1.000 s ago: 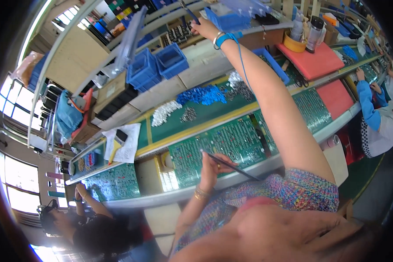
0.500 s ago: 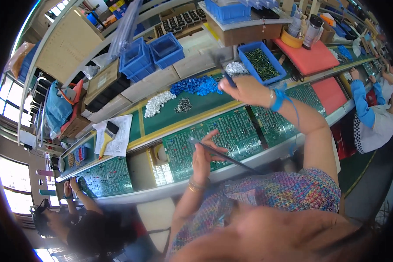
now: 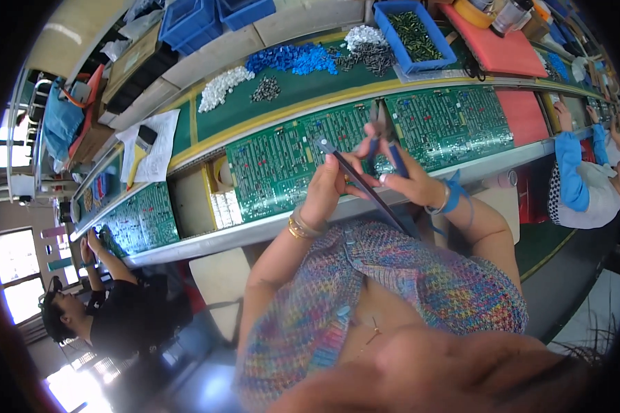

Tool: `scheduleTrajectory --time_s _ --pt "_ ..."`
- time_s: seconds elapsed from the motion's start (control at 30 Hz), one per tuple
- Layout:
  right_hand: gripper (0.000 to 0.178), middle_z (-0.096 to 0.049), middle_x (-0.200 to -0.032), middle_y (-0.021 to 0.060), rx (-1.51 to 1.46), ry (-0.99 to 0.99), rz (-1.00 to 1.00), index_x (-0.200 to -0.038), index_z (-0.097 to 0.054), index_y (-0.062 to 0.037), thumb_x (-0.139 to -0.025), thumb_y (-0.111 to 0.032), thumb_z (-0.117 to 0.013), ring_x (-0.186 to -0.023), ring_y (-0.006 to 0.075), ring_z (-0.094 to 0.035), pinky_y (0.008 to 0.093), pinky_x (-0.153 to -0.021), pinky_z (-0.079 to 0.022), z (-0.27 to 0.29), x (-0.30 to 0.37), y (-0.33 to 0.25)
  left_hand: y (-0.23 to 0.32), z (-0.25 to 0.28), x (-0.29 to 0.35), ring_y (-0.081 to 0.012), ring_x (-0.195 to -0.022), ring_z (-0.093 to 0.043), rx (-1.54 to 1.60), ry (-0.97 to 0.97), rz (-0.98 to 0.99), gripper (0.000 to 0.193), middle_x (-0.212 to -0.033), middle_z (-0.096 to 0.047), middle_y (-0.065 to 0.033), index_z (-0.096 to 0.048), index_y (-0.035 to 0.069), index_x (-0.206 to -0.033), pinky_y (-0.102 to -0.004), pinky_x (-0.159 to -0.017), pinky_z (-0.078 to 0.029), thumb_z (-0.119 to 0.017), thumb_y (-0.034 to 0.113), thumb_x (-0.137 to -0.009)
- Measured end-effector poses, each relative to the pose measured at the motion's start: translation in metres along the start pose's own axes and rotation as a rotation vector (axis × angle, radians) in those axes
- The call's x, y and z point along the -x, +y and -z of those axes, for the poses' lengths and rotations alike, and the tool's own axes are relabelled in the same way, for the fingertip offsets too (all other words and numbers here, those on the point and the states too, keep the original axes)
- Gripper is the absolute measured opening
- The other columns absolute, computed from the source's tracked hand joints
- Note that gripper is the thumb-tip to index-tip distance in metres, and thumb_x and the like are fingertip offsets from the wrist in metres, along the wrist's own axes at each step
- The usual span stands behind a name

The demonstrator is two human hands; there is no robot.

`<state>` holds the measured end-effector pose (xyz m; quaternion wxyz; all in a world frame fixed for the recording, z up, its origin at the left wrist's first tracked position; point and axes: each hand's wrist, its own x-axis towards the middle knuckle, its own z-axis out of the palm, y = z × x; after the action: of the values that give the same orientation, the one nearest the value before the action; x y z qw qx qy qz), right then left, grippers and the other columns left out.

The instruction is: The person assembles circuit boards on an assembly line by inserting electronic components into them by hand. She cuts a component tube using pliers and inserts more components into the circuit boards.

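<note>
My left hand (image 3: 324, 189) is closed round a long, dark, flat strip (image 3: 365, 184) with a pale tip, which slants down to the right over the bench edge. In my right hand (image 3: 417, 184) is a pair of blue-handled pliers (image 3: 384, 141), its jaws pointing up and away from me. Both hands are close together, over the near edge of the green circuit boards. One populated board (image 3: 265, 172) lies to the left of my hands, and another board (image 3: 455, 127) extends to the right. The fingertips partly overlap near the strip, so exact contact is hard to see.
Beyond the boards lie piles of white parts (image 3: 224, 89), blue parts (image 3: 296, 60) and dark parts (image 3: 372, 58). A blue bin (image 3: 415, 38) holds green parts. A yellow-handled brush (image 3: 141, 148) rests on paper at left. Co-workers sit at both sides.
My right hand has come down and toward the left with the pliers, from above the parts to beside my left hand. The view has shifted; the left hand still holds the strip.
</note>
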<state>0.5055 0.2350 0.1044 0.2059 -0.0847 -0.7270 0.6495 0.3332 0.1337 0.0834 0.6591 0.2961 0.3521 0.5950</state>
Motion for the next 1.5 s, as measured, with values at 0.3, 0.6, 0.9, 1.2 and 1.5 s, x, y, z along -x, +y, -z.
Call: scheduleTrajectory --time_s 0.3,0.6,0.9,1.2,1.5 --pt "0.074 -0.048 -0.106 0.0063 1.239 0.108 0.151 -0.129 -0.047 -0.0192 -0.06 -0.007 -0.069 -0.106 0.027 -0.045 0.051 -0.102 -0.028 0.018 -0.021 -0.047 0.002 -0.006 0.01 -0.0329 -0.084 -0.065 -0.061 -0.076 -0.038 0.063 -0.13 -0.04 -0.0263 -0.05 0.0 -0.089 -0.0375 -0.063 -0.058 -0.024 0.057 -0.092" --pt "0.074 -0.048 -0.106 0.0062 1.306 0.024 0.184 -0.128 -0.048 -0.0198 -0.059 -0.01 -0.071 -0.104 0.0269 -0.046 0.0487 -0.1 -0.029 0.02 -0.03 -0.051 0.006 -0.002 0.009 -0.0302 -0.085 -0.066 -0.051 -0.121 -0.038 0.061 -0.129 -0.042 -0.0256 -0.05 0.0 -0.091 -0.0336 -0.067 -0.057 -0.02 0.052 -0.095" --pt "0.065 -0.05 -0.091 0.0057 1.109 0.185 0.239 -0.121 -0.055 -0.0171 -0.058 -0.007 -0.069 -0.082 0.0257 -0.051 0.0369 -0.067 -0.04 0.004 -0.019 -0.013 0.007 -0.002 0.012 -0.0311 -0.084 -0.066 -0.092 -0.03 -0.009 0.059 -0.117 -0.049 -0.0194 -0.049 -0.001 -0.093 -0.0317 -0.065 -0.058 -0.02 0.051 -0.095" --pt "0.051 -0.051 -0.099 0.0098 1.412 0.77 -0.02 -0.12 -0.053 -0.0137 -0.072 -0.02 -0.068 -0.09 0.0297 -0.052 0.0406 -0.073 -0.046 0.116 -0.054 0.022 0.024 0.016 0.018 -0.0306 -0.079 -0.065 -0.038 0.193 -0.138 0.058 -0.096 -0.051 -0.0144 -0.05 -0.001 -0.088 -0.0357 -0.059 -0.059 -0.018 0.046 -0.097" --pt "0.049 -0.059 -0.104 0.0099 1.726 0.563 -0.512 -0.111 -0.063 -0.0149 -0.072 -0.043 -0.068 -0.101 0.0302 -0.053 0.0419 -0.08 -0.048 0.204 -0.083 0.065 0.039 0.034 0.022 -0.0317 -0.078 -0.064 0.076 0.316 -0.266 0.056 -0.09 -0.05 -0.0131 -0.051 -0.003 -0.09 -0.0374 -0.059 -0.061 -0.019 0.043 -0.097"
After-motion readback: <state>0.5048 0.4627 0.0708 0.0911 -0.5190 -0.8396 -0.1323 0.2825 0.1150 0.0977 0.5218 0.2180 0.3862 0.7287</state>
